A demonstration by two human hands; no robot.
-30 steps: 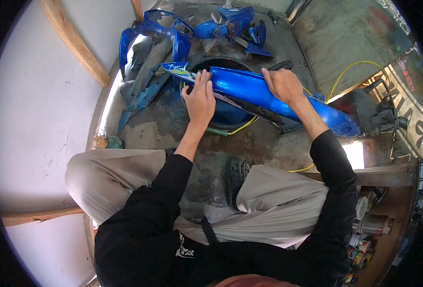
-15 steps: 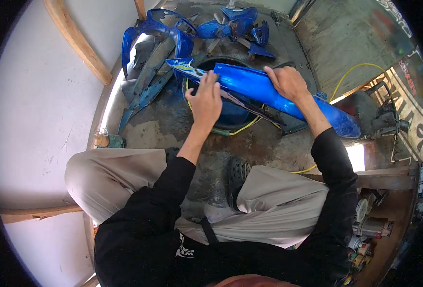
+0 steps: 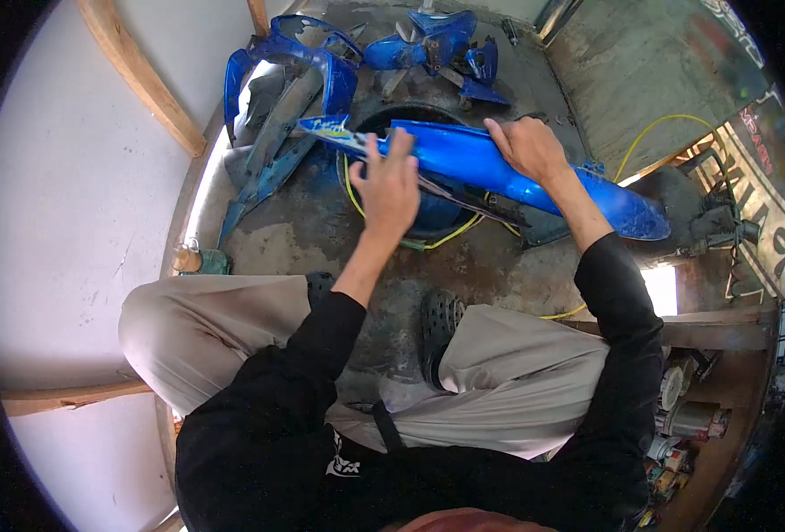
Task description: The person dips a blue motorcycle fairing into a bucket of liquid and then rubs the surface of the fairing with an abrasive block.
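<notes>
A long blue plastic body panel (image 3: 459, 155), with patterned markings at its narrow left end and a dark lower strip, lies across a dark round tub (image 3: 437, 217). My right hand (image 3: 530, 155) grips the panel's upper edge right of centre, thumb along the top. My left hand (image 3: 388, 191) is at the panel near its patterned end, fingers apart and blurred by motion; whatever lies beneath those fingertips is hidden.
Other blue panels (image 3: 432, 44) lie behind the tub and at back left (image 3: 330, 84). A yellow hose (image 3: 667, 117) loops at right. A green jar (image 3: 215, 264) stands by the left wall. Cans (image 3: 690, 419) crowd a low right shelf. My bent legs frame the near floor.
My left hand has shifted right along the panel, its fingers now more blurred. The panel and my right hand have shifted only slightly.
</notes>
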